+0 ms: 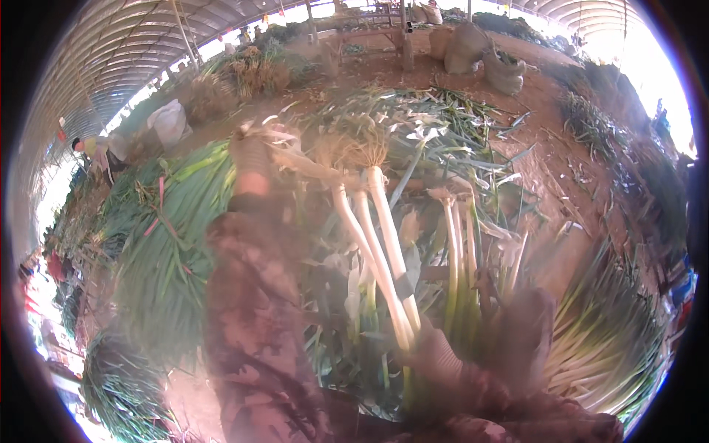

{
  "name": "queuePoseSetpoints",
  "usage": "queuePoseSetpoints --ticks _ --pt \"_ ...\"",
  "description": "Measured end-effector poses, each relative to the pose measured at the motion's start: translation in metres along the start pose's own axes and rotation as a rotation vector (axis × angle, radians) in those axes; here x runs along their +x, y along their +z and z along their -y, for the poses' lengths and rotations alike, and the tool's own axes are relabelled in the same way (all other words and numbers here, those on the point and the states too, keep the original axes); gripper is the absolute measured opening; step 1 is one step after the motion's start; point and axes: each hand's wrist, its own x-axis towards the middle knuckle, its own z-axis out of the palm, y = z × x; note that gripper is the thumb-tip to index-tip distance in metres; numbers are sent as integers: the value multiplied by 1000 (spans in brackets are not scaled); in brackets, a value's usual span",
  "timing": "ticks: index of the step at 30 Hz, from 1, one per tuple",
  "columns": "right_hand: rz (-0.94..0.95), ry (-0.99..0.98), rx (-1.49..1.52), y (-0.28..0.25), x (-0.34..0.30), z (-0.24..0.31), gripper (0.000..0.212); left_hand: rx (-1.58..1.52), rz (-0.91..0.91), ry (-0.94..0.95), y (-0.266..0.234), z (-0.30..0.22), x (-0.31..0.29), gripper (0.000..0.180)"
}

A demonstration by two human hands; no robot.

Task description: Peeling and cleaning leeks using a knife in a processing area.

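Several long green onions (384, 236) slant up from my right hand (439, 358), their white stalks bare and their root tufts at the top. That hand is gloved, blurred, and closed round the stalks low down. My left hand (255, 148), in a worn glove, is stretched forward at the upper left, its fingers closed. A pale, dry strip of outer leaf (299, 161) runs from it toward the root ends of the onions. A small grey patch shows on one stalk; I cannot tell what it is. Behind stand more onions (456, 251) with trimmed-looking root ends.
A big heap of green onion leaves (166, 244) lies at my left, and a pile of onions (613, 347) at my right. Stripped leaves (443, 114) litter the earth floor ahead. Farther off are filled sacks (467, 48), a white bag (169, 124) and a stooping person (100, 151).
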Motion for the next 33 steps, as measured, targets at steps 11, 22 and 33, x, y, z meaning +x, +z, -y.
queuePoseSetpoints --ticks 11,22,33 --pt "-28 74 -215 3 20 -9 72 -452 613 116 -47 -53 -92 34" --pt "142 -91 292 -18 6 -26 77 -1125 498 -183 -55 -161 -107 28" --pt "-32 -171 -29 5 9 -54 70 12 370 57 -67 -21 -32 25"
